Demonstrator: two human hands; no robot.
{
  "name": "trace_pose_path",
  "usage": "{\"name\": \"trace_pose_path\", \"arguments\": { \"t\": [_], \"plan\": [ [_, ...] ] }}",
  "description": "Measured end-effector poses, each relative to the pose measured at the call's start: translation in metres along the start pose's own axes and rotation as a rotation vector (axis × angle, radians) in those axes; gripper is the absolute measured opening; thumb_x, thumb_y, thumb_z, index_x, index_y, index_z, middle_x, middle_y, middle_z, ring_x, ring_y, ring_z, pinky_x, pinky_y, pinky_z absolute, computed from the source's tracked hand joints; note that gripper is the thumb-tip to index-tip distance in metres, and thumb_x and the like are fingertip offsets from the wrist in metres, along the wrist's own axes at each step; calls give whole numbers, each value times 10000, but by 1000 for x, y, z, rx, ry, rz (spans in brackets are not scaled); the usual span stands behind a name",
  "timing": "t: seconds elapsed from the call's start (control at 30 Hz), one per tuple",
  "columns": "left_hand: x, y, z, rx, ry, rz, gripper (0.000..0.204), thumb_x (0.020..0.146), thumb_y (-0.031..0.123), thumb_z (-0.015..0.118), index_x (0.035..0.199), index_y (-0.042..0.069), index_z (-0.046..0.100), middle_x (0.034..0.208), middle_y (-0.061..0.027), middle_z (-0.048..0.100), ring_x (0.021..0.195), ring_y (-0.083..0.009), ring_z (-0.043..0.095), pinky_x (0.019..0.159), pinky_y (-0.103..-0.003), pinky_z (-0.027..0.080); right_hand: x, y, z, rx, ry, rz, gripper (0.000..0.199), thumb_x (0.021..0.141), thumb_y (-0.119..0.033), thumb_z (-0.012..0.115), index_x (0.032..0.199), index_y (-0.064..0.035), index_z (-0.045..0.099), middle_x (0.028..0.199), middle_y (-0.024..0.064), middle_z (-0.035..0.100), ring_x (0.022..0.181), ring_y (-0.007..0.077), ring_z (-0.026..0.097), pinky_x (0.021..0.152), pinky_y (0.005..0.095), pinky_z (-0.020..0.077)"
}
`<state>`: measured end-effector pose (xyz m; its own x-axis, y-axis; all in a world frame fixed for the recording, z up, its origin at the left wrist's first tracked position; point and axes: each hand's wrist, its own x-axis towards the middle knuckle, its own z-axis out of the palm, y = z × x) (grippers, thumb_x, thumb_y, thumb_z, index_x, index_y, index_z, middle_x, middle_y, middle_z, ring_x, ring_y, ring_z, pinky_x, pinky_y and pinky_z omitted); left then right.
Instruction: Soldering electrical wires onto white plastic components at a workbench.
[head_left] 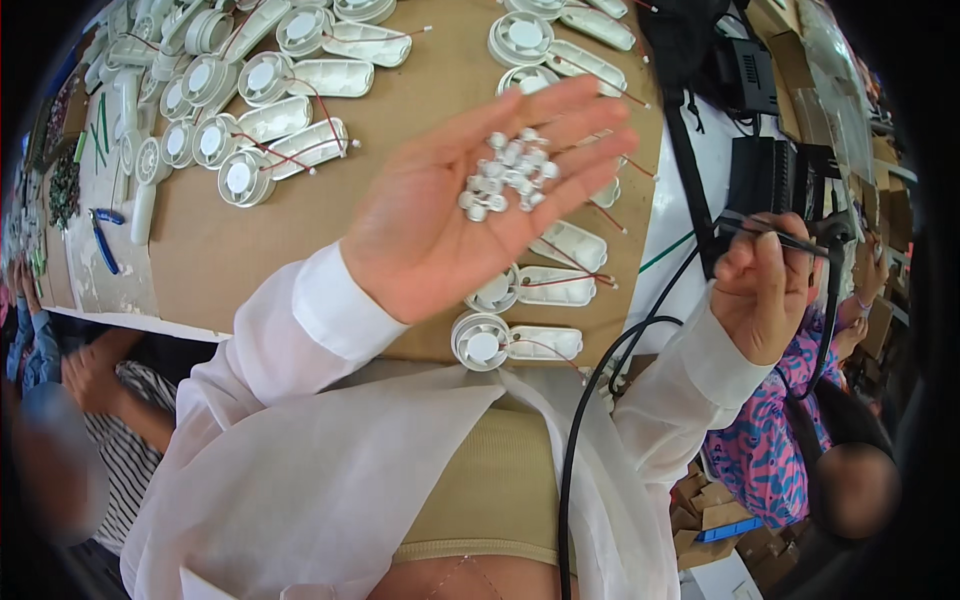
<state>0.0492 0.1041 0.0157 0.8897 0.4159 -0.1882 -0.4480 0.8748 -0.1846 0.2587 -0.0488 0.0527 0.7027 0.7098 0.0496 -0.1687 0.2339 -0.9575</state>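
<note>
My left hand [420, 220] is held palm up over the table, its fingers stretched out nearly flat. A small heap of white round plastic pieces [510, 175], like tiny buttons or caps, lies in that palm and at the base of the fingers. At the right, my right hand [765, 290] is closed in a pinch around dark, thin tweezers [775, 234], whose tips point left. Beneath and beyond my left hand, white fan housings [480, 342] with red wires stand in a column, some partly hidden by the hand.
More wired white housings [240, 178] crowd the far left of the brown tabletop [210, 255]. Blue-handled pliers [104, 240] lie near the left edge. Black boxes [765, 180] stand at right, and a black cable [575, 440] crosses my front. People sit on both sides.
</note>
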Motion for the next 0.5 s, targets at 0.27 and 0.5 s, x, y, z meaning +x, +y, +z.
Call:
{"name": "trace_pose_path", "arguments": {
  "t": [0.27, 0.5],
  "plan": [
    [2, -8, -1, 132, 67, -56, 533, 1088, 288, 376, 1489, -64, 378, 1556, -251, 375, 1476, -365, 329, 1224, -432, 306, -16, 12, 49, -253, -302, -56, 214, 918, 37, 627, 1126, 71, 598, 1038, 232, 688, 761, 258, 689, 666, 273, 568],
    [2, -2, -4, 128, 81, -53, 552, 1087, 320, 383, 1483, -64, 392, 1543, -252, 394, 1468, -377, 340, 1219, -440, 310, -16, 24, 59, -358, -304, -167, 163, 880, 57, 654, 1035, 62, 606, 1033, 237, 694, 800, 286, 692, 767, 331, 563]
  ]
}}
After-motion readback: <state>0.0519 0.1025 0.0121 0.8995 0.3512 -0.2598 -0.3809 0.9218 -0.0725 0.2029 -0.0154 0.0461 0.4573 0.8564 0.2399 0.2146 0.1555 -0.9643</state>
